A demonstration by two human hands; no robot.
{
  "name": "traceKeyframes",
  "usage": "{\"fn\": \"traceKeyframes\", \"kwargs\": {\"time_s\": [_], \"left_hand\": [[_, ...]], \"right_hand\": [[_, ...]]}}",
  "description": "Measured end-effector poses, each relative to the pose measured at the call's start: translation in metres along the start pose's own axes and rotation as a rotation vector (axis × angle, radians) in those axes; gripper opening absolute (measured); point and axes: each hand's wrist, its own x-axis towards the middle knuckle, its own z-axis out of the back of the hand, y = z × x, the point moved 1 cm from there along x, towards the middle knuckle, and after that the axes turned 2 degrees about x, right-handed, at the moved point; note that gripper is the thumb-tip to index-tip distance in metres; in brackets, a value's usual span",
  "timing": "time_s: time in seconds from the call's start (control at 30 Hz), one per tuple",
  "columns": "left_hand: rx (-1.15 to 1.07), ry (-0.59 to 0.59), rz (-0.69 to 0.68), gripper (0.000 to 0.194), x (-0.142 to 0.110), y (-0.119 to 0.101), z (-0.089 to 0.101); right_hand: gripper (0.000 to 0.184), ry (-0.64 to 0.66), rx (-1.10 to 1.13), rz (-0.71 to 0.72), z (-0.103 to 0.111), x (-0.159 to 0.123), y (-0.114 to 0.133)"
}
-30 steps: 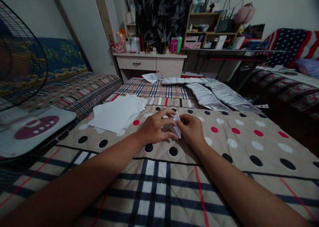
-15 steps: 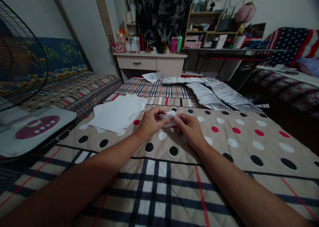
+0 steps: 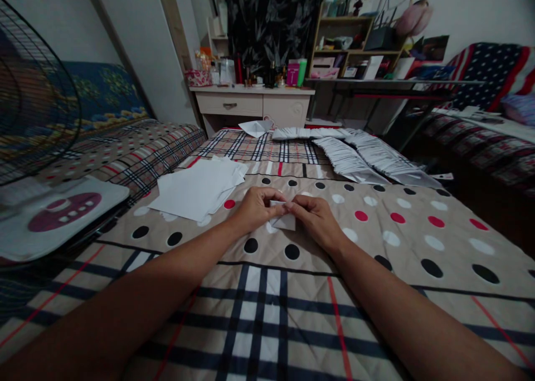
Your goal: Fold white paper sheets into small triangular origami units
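A small folded piece of white paper point(image 3: 285, 221) is pinched between my two hands, above the polka-dot part of the bedspread. My left hand point(image 3: 257, 208) grips its left side with thumb and bent fingers. From the right, my right hand point(image 3: 312, 215) pinches its upper edge, and the two thumbs nearly meet. Part of the paper is hidden behind the fingers. To the left of my left hand lies a loose stack of white paper sheets point(image 3: 192, 189). Rows of folded white paper pieces point(image 3: 349, 161) lie farther off to the right, packed close together.
A patterned bedspread point(image 3: 267, 325) lies beneath everything. One white paper piece point(image 3: 256, 127) sits at its far edge. On the left stands a fan point(image 3: 37, 91) beside a white lidded appliance point(image 3: 62, 214). A cluttered dresser point(image 3: 251, 102) and a shelf point(image 3: 343, 52) stand behind.
The folded paper has tipped down toward me, so a flat corner now hangs below the thumbs. Both hands have shifted slightly and stay closed on it.
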Motion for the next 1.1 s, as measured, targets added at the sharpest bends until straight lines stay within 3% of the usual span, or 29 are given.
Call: {"fn": "traceKeyframes", "kwargs": {"time_s": [0.13,0.43,0.6,0.7,0.9,1.1], "left_hand": [[-0.035,0.061,0.010,0.014,0.001,-0.003,-0.002],[-0.085,-0.103,0.044,0.038,0.001,-0.004,-0.003],[-0.356,0.071,0.197,0.042,-0.003,-0.005,-0.006],[-0.391,0.061,0.260,0.040,-0.002,-0.005,-0.007],[-0.451,-0.231,0.251,0.038,0.003,0.005,-0.002],[-0.411,-0.304,0.215,0.031,0.005,0.007,0.003]], "right_hand": [[0.041,-0.010,0.021,-0.004,0.000,-0.003,0.002],[0.041,-0.089,-0.017,0.043,-0.008,-0.005,0.008],[0.041,-0.309,-0.043,0.090,-0.001,-0.004,0.009],[0.040,-0.332,-0.026,0.104,0.000,-0.004,0.010],[0.034,-0.243,-0.033,0.051,-0.001,-0.002,0.011],[0.030,0.048,0.027,-0.085,-0.006,0.000,0.006]]}}
